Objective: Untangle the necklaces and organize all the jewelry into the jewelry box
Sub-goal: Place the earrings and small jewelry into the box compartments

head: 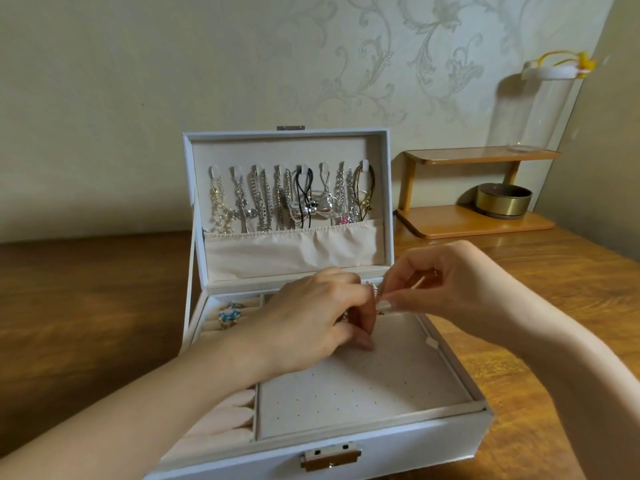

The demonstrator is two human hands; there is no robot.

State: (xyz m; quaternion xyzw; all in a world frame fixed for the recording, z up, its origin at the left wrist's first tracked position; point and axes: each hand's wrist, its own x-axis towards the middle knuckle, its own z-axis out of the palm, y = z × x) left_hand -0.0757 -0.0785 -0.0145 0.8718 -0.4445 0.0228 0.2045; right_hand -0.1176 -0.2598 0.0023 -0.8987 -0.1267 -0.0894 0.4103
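White jewelry box [398,441] open on bench; necklaces [291,199] hang in lid at 12 o'clock. My left hand [311,317] and right hand [446,285] pinch one small beaded piece [374,292].

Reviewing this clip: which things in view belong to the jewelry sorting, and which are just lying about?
Job:
jewelry box
hung necklaces
blue brooch
small piece pinched between left hand and right hand

Lying about:
wooden shelf
brass tin
clear cylinder
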